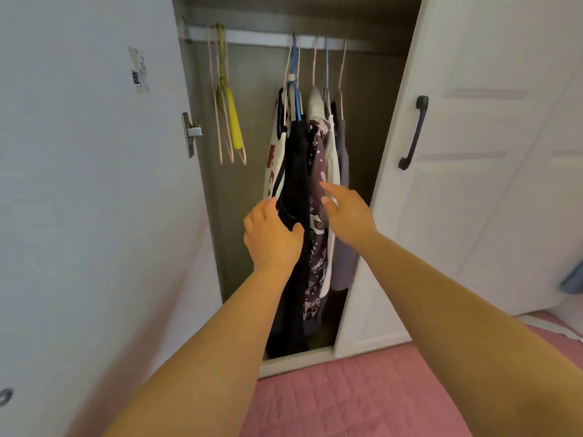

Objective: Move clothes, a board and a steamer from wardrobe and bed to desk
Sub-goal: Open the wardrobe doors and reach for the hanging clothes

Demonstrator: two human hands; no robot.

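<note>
Beside hanging clothes: empty hangers, open door.

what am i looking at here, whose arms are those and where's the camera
There is one picture, taken by a wide-angle camera worn on a person's head, so the two bare arms are that person's own. They reach into an open wardrobe. Clothes hang from a rail, with a few bare hangers at the left. The left hand touches a black garment, thumb against the cloth. The right hand is open, fingers stretched toward a patterned garment. Nothing is lifted off yet. Pink bedding lies below.
</note>
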